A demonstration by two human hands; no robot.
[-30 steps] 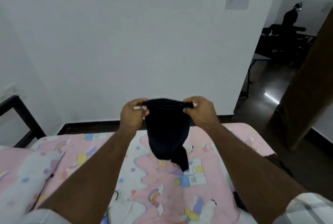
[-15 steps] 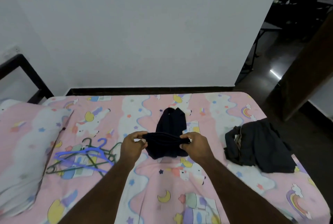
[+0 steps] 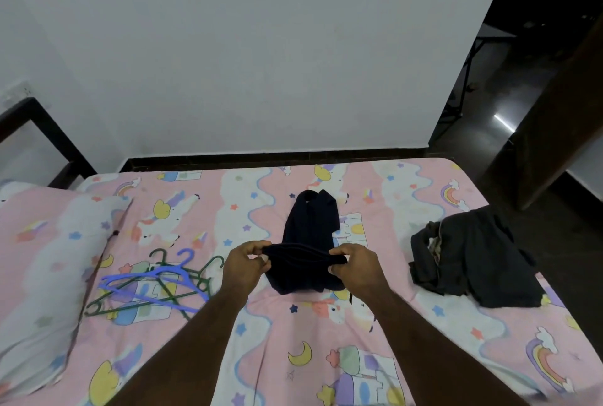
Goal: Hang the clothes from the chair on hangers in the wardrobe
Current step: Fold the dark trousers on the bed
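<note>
Garment point(image 3: 305, 242) edge pinched between left hand point(image 3: 245, 263) and right hand point(image 3: 355, 263).

Both hands point(image 3: 303, 267) pinch a dark garment point(image 3: 306, 242) over the bed point(image 3: 326, 356).

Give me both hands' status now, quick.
Left hand: pinching the dark garment at its top edge.
Right hand: pinching the same edge.
</note>
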